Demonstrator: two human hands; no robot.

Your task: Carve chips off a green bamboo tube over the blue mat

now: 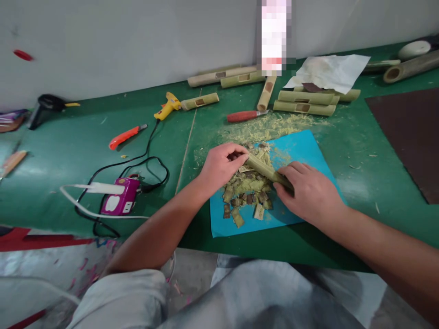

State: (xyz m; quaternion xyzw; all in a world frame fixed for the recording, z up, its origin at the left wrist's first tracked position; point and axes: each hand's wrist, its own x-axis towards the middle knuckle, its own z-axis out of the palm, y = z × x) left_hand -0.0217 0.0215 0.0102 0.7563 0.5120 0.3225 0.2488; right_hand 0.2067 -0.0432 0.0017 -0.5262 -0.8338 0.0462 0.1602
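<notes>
A green bamboo tube (263, 168) lies slantwise between my two hands, above a blue sheet (302, 148). My left hand (224, 164) pinches its upper left end with thumb and fingers. Around its lower right end, my right hand (305, 194) is closed, hiding that end. Under the tube, the sheet carries a heap of bamboo shavings (252, 183) and several small cut bamboo chips (237, 218). Just beyond the sheet rests a carving knife (242, 116) with a red handle.
Several notched bamboo tubes (305, 107) lie along the back, near white paper (329, 71). Leftward are a yellow glue gun (167, 107), an orange utility knife (125, 137) and a purple power strip (120, 196) with trailing cords. A dark brown sheet (411, 137) lies at right.
</notes>
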